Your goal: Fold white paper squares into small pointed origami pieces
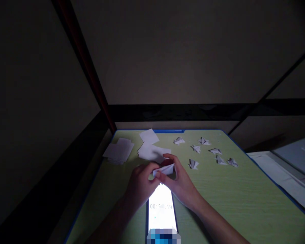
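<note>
Both hands meet over the middle of a green table [244,200] with a blue edge. My left hand [141,183] and my right hand [179,179] pinch a small white piece of folded paper [165,169] between their fingers, just above the table. A lit phone [161,211] showing a timer lies flat right below the hands, between my forearms. Several finished small folded paper shapes [210,150] lie scattered to the right of the hands.
Loose white paper squares lie in two piles at the back left, one pile [119,150] near the left edge and one pile [149,147] just behind my hands. A dark red post [91,78] rises at the table's back left corner. The room is dim.
</note>
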The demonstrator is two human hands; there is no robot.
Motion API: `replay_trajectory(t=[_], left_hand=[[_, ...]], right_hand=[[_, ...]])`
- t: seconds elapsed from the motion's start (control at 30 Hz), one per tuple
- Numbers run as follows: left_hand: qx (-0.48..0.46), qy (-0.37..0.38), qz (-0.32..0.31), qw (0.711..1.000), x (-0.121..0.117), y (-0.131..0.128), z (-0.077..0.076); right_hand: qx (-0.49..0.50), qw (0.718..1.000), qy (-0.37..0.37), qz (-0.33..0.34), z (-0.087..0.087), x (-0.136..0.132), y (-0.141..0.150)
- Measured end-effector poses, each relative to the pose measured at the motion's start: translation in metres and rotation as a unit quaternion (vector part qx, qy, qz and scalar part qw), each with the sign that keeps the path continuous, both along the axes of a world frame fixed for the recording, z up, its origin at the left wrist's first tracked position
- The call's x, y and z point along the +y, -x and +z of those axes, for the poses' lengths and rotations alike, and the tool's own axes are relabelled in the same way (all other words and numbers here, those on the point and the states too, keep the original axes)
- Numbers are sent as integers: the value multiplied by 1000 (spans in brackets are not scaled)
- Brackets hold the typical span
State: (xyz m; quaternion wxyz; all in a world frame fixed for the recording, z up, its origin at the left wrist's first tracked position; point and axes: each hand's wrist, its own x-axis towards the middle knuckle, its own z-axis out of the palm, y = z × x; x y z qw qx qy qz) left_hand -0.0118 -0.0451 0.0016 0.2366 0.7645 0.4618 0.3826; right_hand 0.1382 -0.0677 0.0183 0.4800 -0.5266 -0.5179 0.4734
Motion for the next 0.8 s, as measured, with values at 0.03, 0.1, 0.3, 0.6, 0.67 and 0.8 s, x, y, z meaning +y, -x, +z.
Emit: replay_trajectory(t=[0.03, 0.1, 0.3, 0.6, 0.67, 0.8], left_hand=[[4, -8, -1, 1000, -1, 0, 0], [-16, 10, 13, 1000, 0, -2, 1], [-217, 167, 49, 960, 7, -7, 7], [-311, 236, 41, 920, 6, -10, 15], [-306, 239, 37, 921, 5, -11, 13], [-326, 265, 32, 907, 4, -12, 14]], right_hand=[[13, 1000, 5, 2, -1, 0, 0], [49, 999, 3, 4, -2, 2, -1], [80, 995, -40, -34, -10, 10, -6], [36, 999, -33, -21, -8, 7, -7], [38, 998, -38, -24, -8, 7, -7], [56, 996, -51, -41, -10, 8, -8]])
